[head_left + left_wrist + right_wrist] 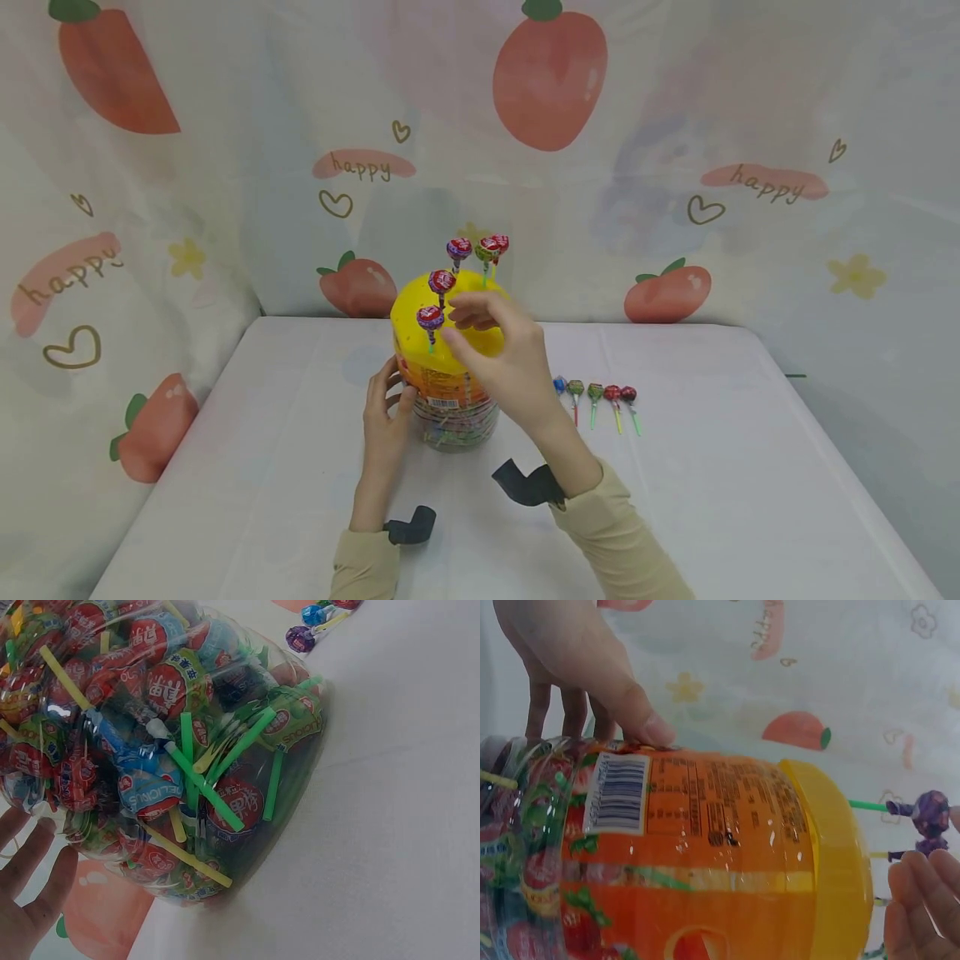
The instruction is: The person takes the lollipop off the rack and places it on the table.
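Observation:
A clear plastic jar packed with wrapped lollipops stands upright on the table, with an orange label and a yellow lid. Several lollipops stick up from the lid by their sticks, among them a purple one at the front. My left hand holds the jar's left side, thumb on the label and fingers round behind. Over the lid, my right hand has its fingers loosely bent and parted from the thumb. In the right wrist view its fingertips are right beside the purple lollipop heads.
Right of the jar, several lollipops lie in a row on the white tablecloth, including a green one and a dark red one. Behind the table hangs a curtain printed with fruit and hearts. Dark straps sit on both wrists.

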Demonstrator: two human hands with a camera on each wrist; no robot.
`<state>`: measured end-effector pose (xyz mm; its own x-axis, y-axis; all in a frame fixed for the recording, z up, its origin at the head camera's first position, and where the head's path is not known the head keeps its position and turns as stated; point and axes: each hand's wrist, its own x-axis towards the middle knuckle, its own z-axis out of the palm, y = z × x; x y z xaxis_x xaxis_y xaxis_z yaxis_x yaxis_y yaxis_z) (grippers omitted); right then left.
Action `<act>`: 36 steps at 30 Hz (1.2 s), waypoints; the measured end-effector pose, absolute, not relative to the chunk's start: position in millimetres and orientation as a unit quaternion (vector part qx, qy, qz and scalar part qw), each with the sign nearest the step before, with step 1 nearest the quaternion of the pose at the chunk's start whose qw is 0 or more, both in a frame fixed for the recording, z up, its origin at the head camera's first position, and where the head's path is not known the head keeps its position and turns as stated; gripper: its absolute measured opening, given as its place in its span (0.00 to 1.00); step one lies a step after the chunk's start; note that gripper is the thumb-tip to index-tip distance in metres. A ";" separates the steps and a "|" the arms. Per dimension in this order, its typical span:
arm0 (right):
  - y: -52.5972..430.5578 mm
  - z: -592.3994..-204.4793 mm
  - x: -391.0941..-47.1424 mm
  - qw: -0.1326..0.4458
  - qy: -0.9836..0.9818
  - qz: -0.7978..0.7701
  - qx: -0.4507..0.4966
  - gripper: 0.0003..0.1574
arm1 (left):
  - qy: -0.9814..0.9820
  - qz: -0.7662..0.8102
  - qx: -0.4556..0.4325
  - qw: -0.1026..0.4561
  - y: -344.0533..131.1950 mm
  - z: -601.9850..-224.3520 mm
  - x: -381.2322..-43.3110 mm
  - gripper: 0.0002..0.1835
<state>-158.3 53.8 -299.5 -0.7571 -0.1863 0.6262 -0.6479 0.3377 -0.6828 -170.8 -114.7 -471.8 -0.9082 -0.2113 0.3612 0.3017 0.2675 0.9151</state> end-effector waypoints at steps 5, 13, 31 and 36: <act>46.3 -301.9 -159.2 0.213 -0.787 0.513 0.269 0.19 | -0.767 -0.603 -0.033 0.216 -115.0 -474.2 -172.3 0.28; 40.9 -303.5 -161.2 0.220 -0.778 0.521 0.274 0.19 | -0.766 -0.606 -0.038 0.211 -115.6 -474.3 -173.2 0.28; 37.2 -301.7 -161.0 0.222 -0.775 0.519 0.282 0.18 | -0.766 -0.606 -0.039 0.213 -116.8 -474.7 -173.3 0.28; 36.5 -300.6 -161.6 0.223 -0.774 0.524 0.278 0.18 | -0.766 -0.605 -0.038 0.216 -116.1 -474.6 -173.6 0.27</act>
<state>-161.6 36.5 -300.6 -0.7456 -0.1976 0.6365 -0.6643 0.2966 -0.6861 -173.6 -116.1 -474.6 -0.9039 -0.2022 0.3770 0.3200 0.2652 0.9095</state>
